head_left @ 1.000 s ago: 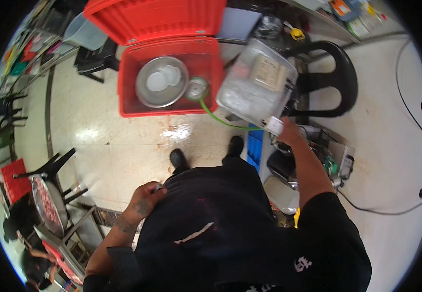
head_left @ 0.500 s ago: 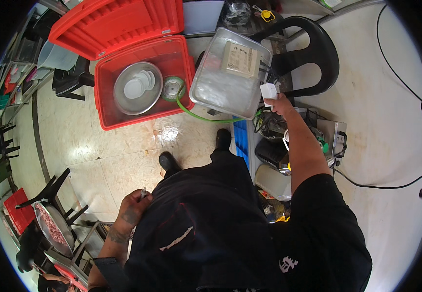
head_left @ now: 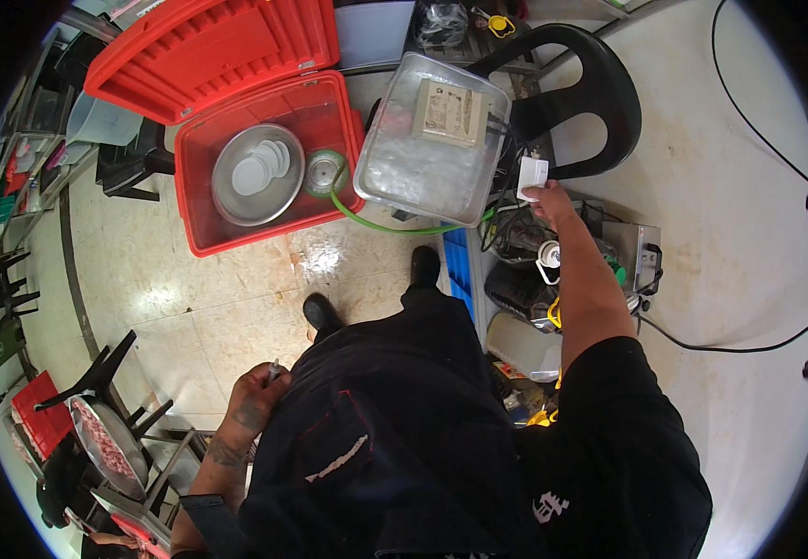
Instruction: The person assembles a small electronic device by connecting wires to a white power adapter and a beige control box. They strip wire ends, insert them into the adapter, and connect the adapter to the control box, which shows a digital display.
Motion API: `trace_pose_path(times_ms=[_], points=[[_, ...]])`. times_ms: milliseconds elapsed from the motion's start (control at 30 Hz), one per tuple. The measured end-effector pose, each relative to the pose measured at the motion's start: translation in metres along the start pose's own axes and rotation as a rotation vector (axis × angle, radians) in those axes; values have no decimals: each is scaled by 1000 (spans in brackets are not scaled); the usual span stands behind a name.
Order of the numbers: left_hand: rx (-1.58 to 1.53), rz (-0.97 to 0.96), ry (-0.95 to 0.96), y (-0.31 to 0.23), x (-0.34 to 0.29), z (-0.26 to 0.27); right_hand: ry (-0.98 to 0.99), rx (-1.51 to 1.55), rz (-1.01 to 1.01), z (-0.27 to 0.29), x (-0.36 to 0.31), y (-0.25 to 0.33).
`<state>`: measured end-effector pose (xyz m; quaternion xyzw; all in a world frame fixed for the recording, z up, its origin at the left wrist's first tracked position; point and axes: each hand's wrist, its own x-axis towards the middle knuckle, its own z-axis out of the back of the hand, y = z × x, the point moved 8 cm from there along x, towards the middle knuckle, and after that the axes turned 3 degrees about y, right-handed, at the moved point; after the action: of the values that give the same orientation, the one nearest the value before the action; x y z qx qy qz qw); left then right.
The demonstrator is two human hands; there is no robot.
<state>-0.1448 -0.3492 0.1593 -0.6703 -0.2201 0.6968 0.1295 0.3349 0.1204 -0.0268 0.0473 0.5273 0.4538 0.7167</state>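
Note:
My right hand (head_left: 550, 204) reaches forward with its fingers closed on the near end of a small white rectangular block (head_left: 534, 173). The block is beside the right edge of a metal tray (head_left: 404, 177), above dark cables (head_left: 506, 191). A beige box (head_left: 451, 112) lies on that tray. Down by the left side of my dark apron, my left hand (head_left: 255, 396) is closed around a small, pale, narrow piece (head_left: 275, 367). Only its tip shows, so I cannot tell its kind.
Ahead, an open red bin (head_left: 236, 244) holds a round metal tray (head_left: 222, 177) with white discs. A green hose (head_left: 381, 226) runs from a metal canister beside it. A black chair (head_left: 614, 102) stands at right. At lower left, a pan of chopped meat (head_left: 101, 436) is near another person's arm (head_left: 115, 538).
My right hand has shifted slightly right, and the white block now stands straighter and shows more of its face. My left hand keeps its place. The whole view has turned a little.

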Motion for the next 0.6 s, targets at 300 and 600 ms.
trace_pose_path(times_ms=[300,600], points=[[10,-3,-16,4,0,0,-86,-89,-57,-18,-15,-3],[3,16,-8,11,2,1,138,-168,-108,-49,-25,-4]])
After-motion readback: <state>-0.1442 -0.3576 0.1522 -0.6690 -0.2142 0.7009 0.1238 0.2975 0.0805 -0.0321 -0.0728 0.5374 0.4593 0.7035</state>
